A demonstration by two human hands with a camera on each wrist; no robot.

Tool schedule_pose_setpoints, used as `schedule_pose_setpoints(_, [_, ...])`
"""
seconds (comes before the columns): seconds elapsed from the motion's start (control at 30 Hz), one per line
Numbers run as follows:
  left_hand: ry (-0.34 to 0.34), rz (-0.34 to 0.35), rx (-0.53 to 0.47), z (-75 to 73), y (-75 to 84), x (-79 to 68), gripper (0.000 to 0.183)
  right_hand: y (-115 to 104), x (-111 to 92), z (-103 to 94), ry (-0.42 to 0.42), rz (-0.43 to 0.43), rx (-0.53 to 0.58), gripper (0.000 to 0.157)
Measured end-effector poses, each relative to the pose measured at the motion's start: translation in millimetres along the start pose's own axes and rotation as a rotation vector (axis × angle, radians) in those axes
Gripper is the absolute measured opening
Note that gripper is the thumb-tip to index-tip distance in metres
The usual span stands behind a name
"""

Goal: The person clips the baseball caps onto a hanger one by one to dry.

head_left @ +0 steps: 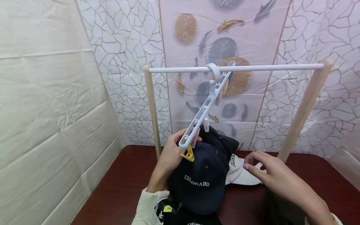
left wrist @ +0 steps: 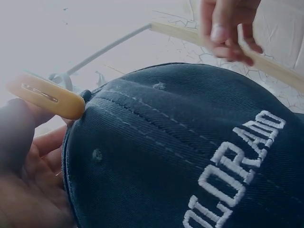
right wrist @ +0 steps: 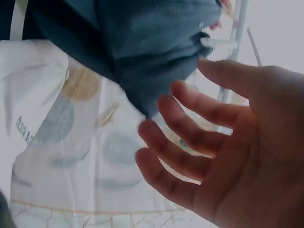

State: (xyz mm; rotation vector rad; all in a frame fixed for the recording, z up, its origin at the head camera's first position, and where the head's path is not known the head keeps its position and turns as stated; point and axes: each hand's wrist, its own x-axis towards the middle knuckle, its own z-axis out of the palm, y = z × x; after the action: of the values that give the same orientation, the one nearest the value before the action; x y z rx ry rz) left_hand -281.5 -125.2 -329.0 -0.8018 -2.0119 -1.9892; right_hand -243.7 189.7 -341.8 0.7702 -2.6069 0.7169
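Observation:
A navy baseball cap (head_left: 201,178) with white "COLORADO" lettering hangs from a yellow clip (head_left: 189,154) at the near end of a pale clip hanger (head_left: 203,107). My left hand (head_left: 172,151) holds the cap near its top, beside the yellow clip; part of its fingers is hidden behind the hanger and cap. In the left wrist view the clip (left wrist: 52,97) bites the cap's top edge. Another dark cap (head_left: 225,142) hangs just behind. My right hand (head_left: 274,172) is off to the right, fingers loosely bent, holding nothing, apart from the caps.
The hanger hooks over a white rod (head_left: 267,67) between wooden posts (head_left: 305,109). Farther back is a white cap (head_left: 243,172). Low in front lies a black cap (head_left: 194,218) beside a yellow tag (head_left: 167,208). A dark object (head_left: 281,206) sits beneath my right forearm on the reddish-brown table (head_left: 112,184).

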Motion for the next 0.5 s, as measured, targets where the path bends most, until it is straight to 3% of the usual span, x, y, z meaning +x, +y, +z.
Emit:
schedule_pose_setpoints(0.13, [-0.003,0.031,-0.008,-2.7,2.3,1.7,0.025,11.4,1.6,-5.0,-0.106,0.005,0.033,0.006])
schedule_pose_setpoints(0.37, [0.034,0.058,0.024,-13.3,8.4,-1.1,0.027,28.9,16.8,-4.3,-0.191,-0.106,0.001,0.013])
schedule_pose_setpoints(0.5, [0.042,0.053,0.028,-16.4,8.1,-2.4,0.028,42.9,18.4,-1.1,-0.301,-0.08,0.03,0.016])
